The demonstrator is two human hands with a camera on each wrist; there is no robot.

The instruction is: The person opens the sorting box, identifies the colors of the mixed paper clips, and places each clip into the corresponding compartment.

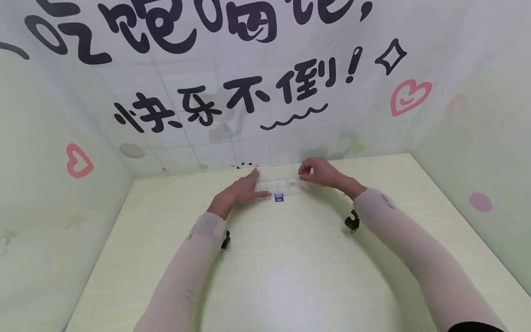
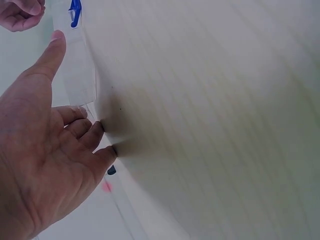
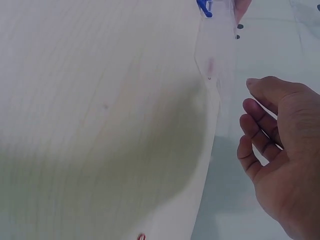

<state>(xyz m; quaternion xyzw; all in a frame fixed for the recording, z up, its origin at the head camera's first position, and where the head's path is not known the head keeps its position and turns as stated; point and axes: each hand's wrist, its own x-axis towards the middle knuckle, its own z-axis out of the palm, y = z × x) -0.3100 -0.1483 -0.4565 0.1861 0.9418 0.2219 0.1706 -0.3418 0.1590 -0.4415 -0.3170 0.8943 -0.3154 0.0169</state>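
Observation:
A clear plastic box [image 1: 277,186] divided into small compartments lies at the back of the table, with a blue latch [image 1: 279,198] on its front. Something pale shows in a compartment at its right end. My left hand [image 1: 242,190] rests at the box's left end, thumb stretched along the front and fingers reaching toward the back. In the left wrist view, the fingertips [image 2: 97,130] lie low by the table. Just off the box's right end hovers my right hand [image 1: 323,171]. Its fingers [image 3: 257,130] are loosely bent, and nothing shows between them and the thumb.
The pale wood-look table [image 1: 265,258] ends at a printed white curtain [image 1: 232,133] right behind the box. Light walls [image 1: 477,152] stand on both sides. Black straps [image 1: 352,221] hang below the wrists, under the pale sleeves [image 1: 398,230].

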